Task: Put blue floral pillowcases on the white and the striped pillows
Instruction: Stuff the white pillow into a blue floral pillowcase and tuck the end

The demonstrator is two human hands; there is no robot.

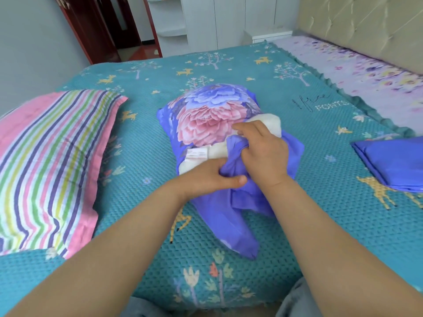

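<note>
A white pillow (266, 124) lies in the middle of the bed, mostly inside a blue floral pillowcase (210, 115) printed with blue and pink flowers. White fabric and a label show at the near open end. My left hand (210, 177) grips the bunched blue edge of the case at that opening. My right hand (263, 152) also holds a fold of the blue cloth, its index finger stretched over the pillow. The striped pillow (48, 161) lies bare at the left. A second blue pillowcase (393, 163) lies folded at the right.
The bed carries a teal quilted cover (137, 138) with deer and trees. A lilac sheet (366, 72) and padded headboard run along the right. A white wardrobe and a dark red door stand beyond the bed's far edge.
</note>
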